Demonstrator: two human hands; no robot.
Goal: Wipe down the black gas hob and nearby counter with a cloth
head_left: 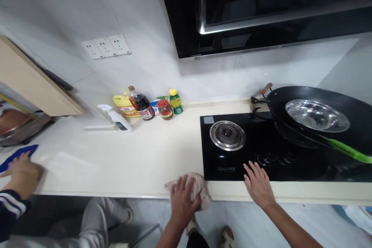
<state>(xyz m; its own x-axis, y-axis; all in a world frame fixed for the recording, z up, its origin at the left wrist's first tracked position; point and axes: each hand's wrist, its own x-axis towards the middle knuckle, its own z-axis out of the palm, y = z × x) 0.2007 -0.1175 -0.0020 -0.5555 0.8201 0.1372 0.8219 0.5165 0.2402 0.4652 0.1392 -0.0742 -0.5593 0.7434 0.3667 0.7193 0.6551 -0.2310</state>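
Note:
My left hand [182, 198] is curled over a pale pinkish cloth [201, 188] at the front edge of the white countertop [139, 162]. Part of the cloth hangs past that edge, left of the black glass gas stove [232, 166]. My right hand [258, 185] lies palm down with fingers stretched out, its fingertips on the stove's front part near the control knobs [274, 159]. Nothing shows in it. Behind it on the stove is a bare burner [227, 135].
A large black wok [276, 102] holding a metal bowl [316, 115] and a green-handled utensil [348, 150] sits on the right burner. Sauce bottles [142, 104] and a white spray bottle [117, 118] line the wall. At far left, another person's hand [23, 170] presses a blue cloth [17, 157].

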